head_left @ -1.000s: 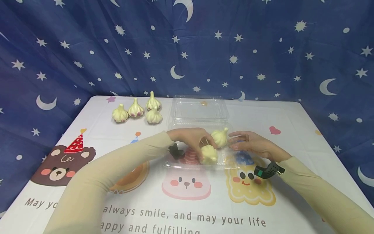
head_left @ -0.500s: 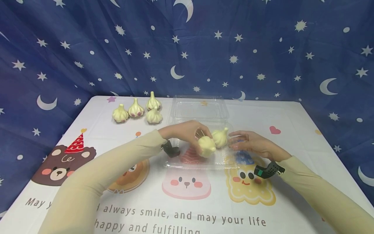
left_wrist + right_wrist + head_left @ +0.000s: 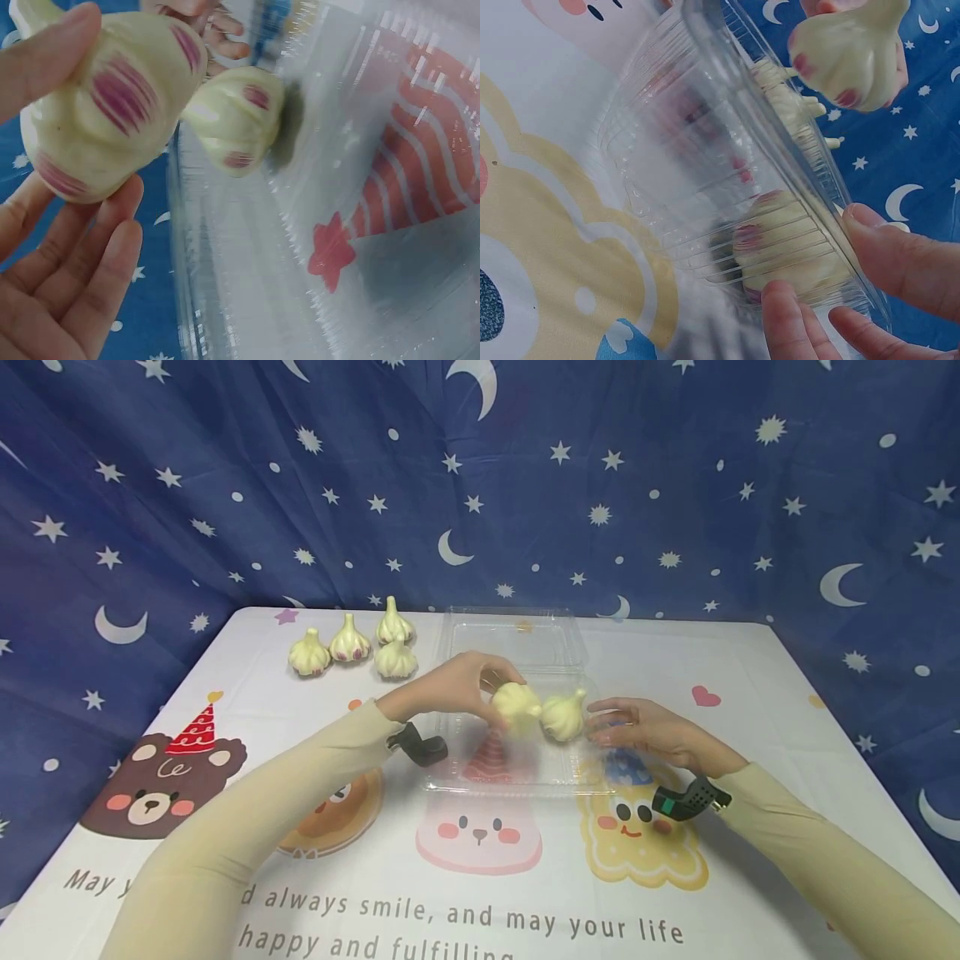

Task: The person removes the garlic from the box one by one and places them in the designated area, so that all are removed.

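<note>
My left hand [image 3: 457,685] holds a pale garlic bulb [image 3: 517,706] with purple patches between thumb and fingers, raised over the left part of a clear plastic clamshell container [image 3: 517,788]. In the left wrist view the thumb lies on top of this bulb [image 3: 112,105] and the fingertips sit under it. A second garlic bulb [image 3: 562,718] lies inside the container near its right wall. My right hand [image 3: 648,731] is at that wall, fingers loosely extended; in the right wrist view its fingertips [image 3: 781,296] overlap the outside of the wall and the thumb reaches the rim.
Several garlic bulbs [image 3: 348,639] stand at the back left of the table. The container's lid [image 3: 513,639] lies folded back behind its base. A printed white cloth [image 3: 480,902] covers the table, and a blue star-patterned curtain [image 3: 480,485] hangs behind.
My left hand has moved up and left with its garlic bulb, from the container's front toward the back, and the bulb has turned. The right hand has stayed at the right wall.
</note>
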